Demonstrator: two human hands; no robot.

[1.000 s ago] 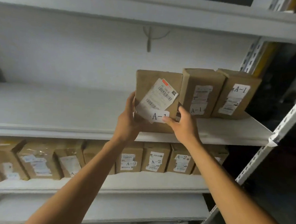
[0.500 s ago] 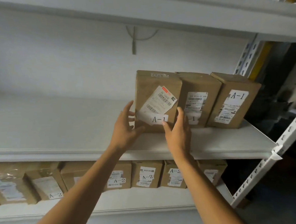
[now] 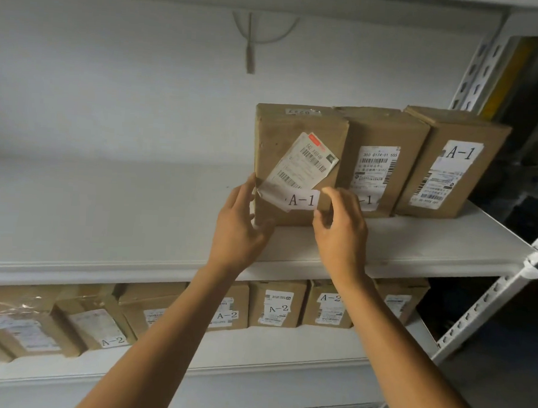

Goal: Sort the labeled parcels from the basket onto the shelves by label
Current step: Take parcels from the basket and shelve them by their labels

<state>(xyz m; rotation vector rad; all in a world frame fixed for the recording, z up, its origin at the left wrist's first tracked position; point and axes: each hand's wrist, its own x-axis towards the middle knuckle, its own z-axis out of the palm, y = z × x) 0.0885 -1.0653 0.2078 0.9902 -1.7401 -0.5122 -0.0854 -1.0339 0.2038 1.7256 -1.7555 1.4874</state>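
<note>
Upper-shelf parcels (image 3: 298,164) — "A-1"; lower-shelf parcels (image 3: 276,304) — "A-2" (white stickers).

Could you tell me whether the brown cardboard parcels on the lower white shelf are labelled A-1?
No, the brown cardboard parcels standing on the lower white shelf carry white labels reading A-2.

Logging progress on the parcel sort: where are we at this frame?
Done: three A-1 parcels stand upright on the upper shelf, and a row of A-2 parcels fills the shelf below. In hand: the leftmost A-1 parcel rests on the shelf, left hand and right hand open at its lower edges. Left: unclear, because the basket is out of view.
</note>
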